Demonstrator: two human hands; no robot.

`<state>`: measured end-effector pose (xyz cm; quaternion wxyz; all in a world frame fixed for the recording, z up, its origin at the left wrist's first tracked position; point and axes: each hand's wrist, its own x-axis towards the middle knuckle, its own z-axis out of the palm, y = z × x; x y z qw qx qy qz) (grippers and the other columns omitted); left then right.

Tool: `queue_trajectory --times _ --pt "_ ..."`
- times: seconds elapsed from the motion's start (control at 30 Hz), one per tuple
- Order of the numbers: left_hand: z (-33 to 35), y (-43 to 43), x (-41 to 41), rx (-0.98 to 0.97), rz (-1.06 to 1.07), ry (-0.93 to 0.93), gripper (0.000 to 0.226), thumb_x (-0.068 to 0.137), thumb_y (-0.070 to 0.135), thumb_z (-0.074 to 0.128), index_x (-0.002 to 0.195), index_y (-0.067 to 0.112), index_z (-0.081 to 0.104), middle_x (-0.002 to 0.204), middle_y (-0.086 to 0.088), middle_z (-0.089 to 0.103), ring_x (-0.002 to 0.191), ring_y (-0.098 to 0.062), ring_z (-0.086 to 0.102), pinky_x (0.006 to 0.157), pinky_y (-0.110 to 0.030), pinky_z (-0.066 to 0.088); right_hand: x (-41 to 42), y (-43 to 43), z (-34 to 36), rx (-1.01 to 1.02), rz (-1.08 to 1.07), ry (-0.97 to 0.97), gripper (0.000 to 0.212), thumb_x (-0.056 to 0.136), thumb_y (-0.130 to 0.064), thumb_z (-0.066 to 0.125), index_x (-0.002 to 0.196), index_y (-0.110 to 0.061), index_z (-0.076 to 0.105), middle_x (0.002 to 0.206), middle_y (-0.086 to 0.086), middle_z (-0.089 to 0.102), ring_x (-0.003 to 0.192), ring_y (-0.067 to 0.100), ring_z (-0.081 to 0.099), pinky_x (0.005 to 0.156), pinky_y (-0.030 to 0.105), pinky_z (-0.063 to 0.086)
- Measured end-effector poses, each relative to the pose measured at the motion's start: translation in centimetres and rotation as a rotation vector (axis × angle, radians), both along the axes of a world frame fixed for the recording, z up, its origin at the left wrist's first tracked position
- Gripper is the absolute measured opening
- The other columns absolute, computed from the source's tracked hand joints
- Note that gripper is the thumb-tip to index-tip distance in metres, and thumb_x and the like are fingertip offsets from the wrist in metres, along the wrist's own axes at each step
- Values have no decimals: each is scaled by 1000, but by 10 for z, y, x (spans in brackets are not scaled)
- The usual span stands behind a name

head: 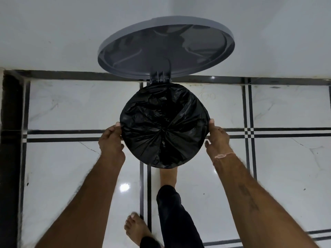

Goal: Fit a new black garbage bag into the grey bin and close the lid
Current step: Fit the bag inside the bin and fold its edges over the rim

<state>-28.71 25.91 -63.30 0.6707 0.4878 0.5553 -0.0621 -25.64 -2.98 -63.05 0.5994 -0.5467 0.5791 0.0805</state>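
Head view: one grey bin, its body hidden beneath one black garbage bag [163,126] stretched over the rim, at frame centre. One lid [165,51] stands open at 12 o'clock, hinged to the bin's far edge. Two hands are present. The left hand [112,142], at the bag's 9 o'clock, pinches the bag edge between thumb and fingers. The right hand [217,138], at 3 o'clock, grips the edge likewise. Two bare feet show: one foot [168,176] at the bin's 6 o'clock, one [137,229] further down. The tiled floor [71,108] is white with black lines.
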Motion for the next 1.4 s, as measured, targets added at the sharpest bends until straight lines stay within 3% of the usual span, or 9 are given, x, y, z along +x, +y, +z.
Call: queue_trajectory --times 0.17,0.3,0.57,0.67,0.73,0.83,0.93,1.23,1.4 --pt "2 11 14 24 -210 62 16 99 17 64 85 26 66 80 5 63 68 -10 54 69 -28 38 11 -2 -7 -143 97 23 42 100 -27 71 65 -12 52 62 4 49 53 19 40 37 18 34" --pt "11 3 31 25 -214 -67 28 102 45 58 95 23 72 90 7 72 77 -6 65 65 -21 52 25 4 6 -109 235 -107 47 100 -41 66 74 -2 61 72 7 59 64 21 54 59 29 50" --pt "-12 -7 47 243 -299 -202 40 104 38 56 72 14 55 67 3 52 67 -13 49 69 -29 46 63 -9 5 -16 314 35 39 99 -29 72 71 -7 56 67 5 50 36 7 47 35 15 36" --pt "-16 -12 43 338 -357 -207 48 104 45 51 66 18 43 62 7 42 63 -12 41 66 -30 39 46 -4 17 -347 358 -32 29 101 -41 63 104 -12 65 106 7 66 86 16 68 66 27 57" --pt "-17 -13 42 373 -374 -221 50 103 47 51 68 14 41 63 5 40 65 -14 40 66 -31 38 27 11 45 -571 531 -305 27 102 -42 62 111 -17 66 109 4 68 95 14 66 77 28 55" --pt "-18 -14 44 401 -408 -239 52 103 48 50 70 9 41 64 -1 37 65 -15 38 63 -31 37 16 59 79 72 989 -199 42 107 -50 49 110 -16 74 98 5 79 81 17 73 68 26 55" --pt "-21 -14 42 437 -446 -263 57 104 50 47 69 5 40 65 -3 39 63 -14 38 61 -31 37 31 82 46 408 1245 91 59 103 -68 35 127 -29 72 115 2 79 104 25 77 89 41 63" --pt "-37 -6 34 447 -425 -291 56 102 54 44 56 25 33 55 9 33 60 -17 34 60 -34 33 64 91 -47 597 1090 278 72 99 -77 27 152 -34 50 142 13 64 125 39 66 99 55 54" --pt "-40 -5 36 431 -433 -317 55 102 54 44 59 22 31 57 3 31 61 -20 33 60 -36 32 62 94 -78 553 975 281 71 99 -76 25 159 -39 35 127 10 68 114 34 67 99 57 48"
